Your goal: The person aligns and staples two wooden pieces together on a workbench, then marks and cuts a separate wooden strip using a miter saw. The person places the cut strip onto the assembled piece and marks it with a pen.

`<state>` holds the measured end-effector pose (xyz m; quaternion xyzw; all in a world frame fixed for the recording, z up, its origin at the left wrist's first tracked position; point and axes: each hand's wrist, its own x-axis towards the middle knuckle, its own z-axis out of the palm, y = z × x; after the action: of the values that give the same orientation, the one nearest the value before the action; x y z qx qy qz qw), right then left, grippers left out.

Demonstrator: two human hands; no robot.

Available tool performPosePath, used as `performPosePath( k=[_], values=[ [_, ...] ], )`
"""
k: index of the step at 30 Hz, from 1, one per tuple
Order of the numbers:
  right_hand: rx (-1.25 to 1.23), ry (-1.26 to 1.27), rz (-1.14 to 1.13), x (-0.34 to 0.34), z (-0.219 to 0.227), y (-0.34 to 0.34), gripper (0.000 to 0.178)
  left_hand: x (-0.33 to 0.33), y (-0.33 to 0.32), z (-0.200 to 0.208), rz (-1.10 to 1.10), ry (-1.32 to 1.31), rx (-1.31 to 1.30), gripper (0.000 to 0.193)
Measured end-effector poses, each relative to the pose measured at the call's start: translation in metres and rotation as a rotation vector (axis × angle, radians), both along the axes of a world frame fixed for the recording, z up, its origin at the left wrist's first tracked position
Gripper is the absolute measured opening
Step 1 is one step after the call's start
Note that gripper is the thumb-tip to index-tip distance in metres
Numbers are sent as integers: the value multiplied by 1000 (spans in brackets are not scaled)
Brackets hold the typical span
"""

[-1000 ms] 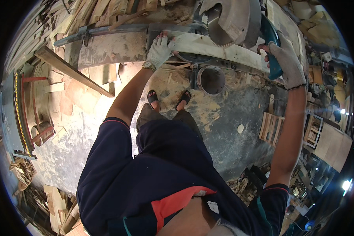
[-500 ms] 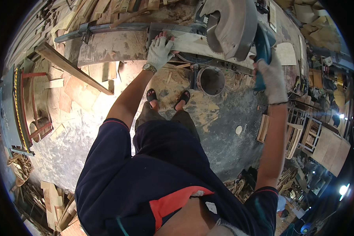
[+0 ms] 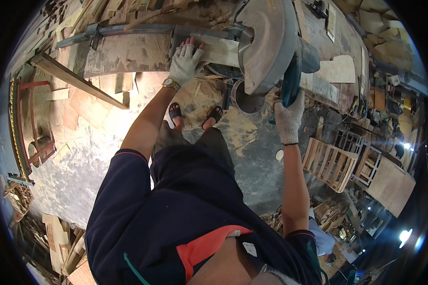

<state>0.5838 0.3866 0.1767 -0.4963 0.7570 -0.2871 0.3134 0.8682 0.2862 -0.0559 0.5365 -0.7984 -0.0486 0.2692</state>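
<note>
My left hand [image 3: 185, 64], in a pale glove with bare fingertips, lies flat with fingers extended on the left end of a light wooden board [image 3: 221, 51]. The board runs under a miter saw [image 3: 270, 40] at the top of the view. The saw's head is lowered over the board, and its grey guard hides most of the blade and the cutting spot. Wrapped round the saw's blue-green handle [image 3: 291, 80] is my right hand [image 3: 288, 116], also gloved. The board shows again right of the saw [image 3: 321, 89].
A metal fence [image 3: 133, 31] runs left from the saw. Below the saw stands a round bucket [image 3: 248, 100]. A long timber [image 3: 76, 78] slants down at the left. Slatted wooden frames [image 3: 330, 164] and panels stand at the right; wood scraps [image 3: 62, 244] lie lower left.
My right hand has pulled the saw's handle down and leftward, lowering the head over the board. The blade's teeth, visible before, are now covered. My left hand stays on the board.
</note>
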Motion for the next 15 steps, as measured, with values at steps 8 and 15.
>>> performPosePath(
  k=[8,15],
  values=[
    [-110,-49,0,0,-26,8,43,1,2,0,0,-12,-9,66],
    [-85,65,26,-11,-47,12,54,0,1,-2,21,0,-84,70]
  ],
)
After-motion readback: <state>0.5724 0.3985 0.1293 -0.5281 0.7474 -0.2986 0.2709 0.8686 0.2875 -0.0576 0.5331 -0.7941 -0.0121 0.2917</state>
